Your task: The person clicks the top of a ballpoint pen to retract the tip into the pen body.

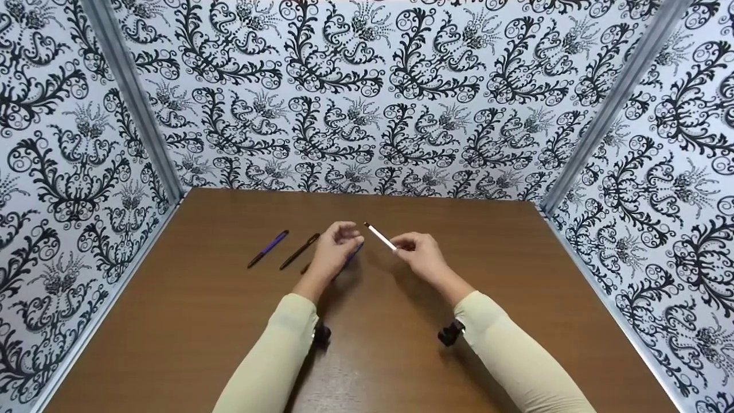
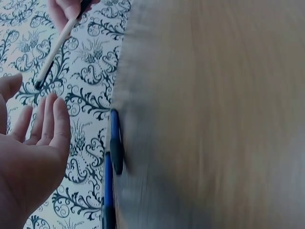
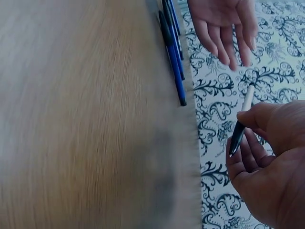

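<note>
My right hand (image 1: 421, 255) pinches a white pen (image 1: 381, 236) by its dark end between thumb and fingers. The pen's white part points up and left, toward my left hand (image 1: 338, 246). That hand holds nothing; its palm faces the pen in the left wrist view, with the fingers (image 2: 47, 119) apart from the pen's end. Beneath the left hand lies a blue pen (image 1: 354, 254), partly hidden, and the dark tip of another pen (image 1: 305, 268) shows beside the wrist. Just left are a black pen (image 1: 300, 251) and a purple-blue pen (image 1: 268, 249), both slanted.
The brown wooden table (image 1: 390, 355) is enclosed at the back and sides by panels (image 1: 367, 115) with black scroll patterns. Grey metal posts (image 1: 137, 103) stand at the corners. A small black camera sits at each wrist.
</note>
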Demonstrator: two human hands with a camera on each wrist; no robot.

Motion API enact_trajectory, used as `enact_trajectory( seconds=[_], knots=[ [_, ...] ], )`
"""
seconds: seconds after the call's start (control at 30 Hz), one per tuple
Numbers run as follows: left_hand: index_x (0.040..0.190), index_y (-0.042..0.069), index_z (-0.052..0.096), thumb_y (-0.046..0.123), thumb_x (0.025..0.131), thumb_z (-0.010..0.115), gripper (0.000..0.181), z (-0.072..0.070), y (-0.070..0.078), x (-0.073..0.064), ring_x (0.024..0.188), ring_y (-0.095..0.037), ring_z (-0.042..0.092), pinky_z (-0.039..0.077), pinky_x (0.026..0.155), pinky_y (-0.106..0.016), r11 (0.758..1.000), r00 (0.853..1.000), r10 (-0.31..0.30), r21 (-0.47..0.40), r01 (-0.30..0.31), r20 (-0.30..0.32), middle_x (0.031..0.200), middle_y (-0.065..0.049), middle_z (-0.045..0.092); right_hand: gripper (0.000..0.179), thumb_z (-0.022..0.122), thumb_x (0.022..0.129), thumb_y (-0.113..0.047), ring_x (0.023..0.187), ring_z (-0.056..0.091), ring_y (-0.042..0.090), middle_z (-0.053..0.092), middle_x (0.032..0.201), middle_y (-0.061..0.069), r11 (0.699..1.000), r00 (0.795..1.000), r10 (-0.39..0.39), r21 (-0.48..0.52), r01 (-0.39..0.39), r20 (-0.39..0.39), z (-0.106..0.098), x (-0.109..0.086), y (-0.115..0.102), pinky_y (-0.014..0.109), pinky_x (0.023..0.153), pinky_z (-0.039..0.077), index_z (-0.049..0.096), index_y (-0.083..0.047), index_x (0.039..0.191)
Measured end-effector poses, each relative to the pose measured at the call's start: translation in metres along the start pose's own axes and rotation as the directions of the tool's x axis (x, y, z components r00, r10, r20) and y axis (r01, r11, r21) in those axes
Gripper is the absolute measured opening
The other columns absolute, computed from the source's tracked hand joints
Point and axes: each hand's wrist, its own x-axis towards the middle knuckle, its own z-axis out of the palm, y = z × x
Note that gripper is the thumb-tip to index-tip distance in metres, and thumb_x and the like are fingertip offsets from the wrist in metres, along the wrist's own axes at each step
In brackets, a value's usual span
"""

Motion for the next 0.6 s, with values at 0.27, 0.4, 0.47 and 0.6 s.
enact_trajectory(
  seconds=[0.27, 0.4, 0.47, 0.6],
  knots=[
    [0.134, -0.002, 0.058, -0.001, 0.095, 0.072, 0.041, 0.016, 0.004, -0.001, 0.093, -0.013, 0.068, 0.061, 0.091, -0.038, 0.989, 0.999, 0.003, -0.15, -0.009, -0.044, 0.119, -0.02, 0.068, 0.022, 0.077, 0.089, 0.001, 0.087, 0.069, 0.014, 0.077, 0.098, 0.008, 0.998, 0.999, -0.049, 0.031, 0.049, 0.0, 0.004, -0.003, -0.011, 0.026, 0.081, 0.056, 0.081, -0.008, 0.108],
    [0.136, 0.002, 0.056, -0.004, 0.095, 0.07, 0.044, 0.022, 0.006, -0.001, 0.092, -0.014, 0.067, 0.06, 0.096, -0.046, 0.973, 0.999, 0.008, -0.23, -0.02, -0.052, 0.118, -0.019, 0.066, 0.021, 0.077, 0.089, 0.001, 0.086, 0.067, 0.018, 0.076, 0.096, 0.008, 0.996, 0.997, -0.069, 0.06, 0.071, -0.02, 0.006, -0.004, -0.014, 0.029, 0.079, 0.055, 0.081, -0.008, 0.108],
    [0.136, 0.004, 0.057, -0.006, 0.094, 0.07, 0.045, 0.025, 0.007, -0.001, 0.09, -0.014, 0.067, 0.061, 0.094, -0.044, 0.968, 0.997, 0.019, -0.248, -0.036, -0.068, 0.116, -0.018, 0.066, 0.021, 0.078, 0.089, 0.001, 0.086, 0.067, 0.022, 0.075, 0.095, 0.009, 0.994, 0.996, -0.081, 0.076, 0.083, -0.031, 0.007, -0.005, -0.015, 0.031, 0.078, 0.055, 0.081, -0.007, 0.108],
    [0.134, 0.003, 0.058, -0.009, 0.092, 0.07, 0.045, 0.03, 0.008, 0.0, 0.086, -0.014, 0.068, 0.063, 0.086, -0.037, 0.964, 0.993, 0.052, -0.256, -0.077, -0.103, 0.11, -0.016, 0.067, 0.022, 0.077, 0.089, 0.002, 0.087, 0.067, 0.028, 0.075, 0.094, 0.01, 0.991, 0.994, -0.095, 0.091, 0.099, -0.052, 0.009, -0.005, -0.017, 0.032, 0.077, 0.055, 0.081, -0.008, 0.108]
  ],
)
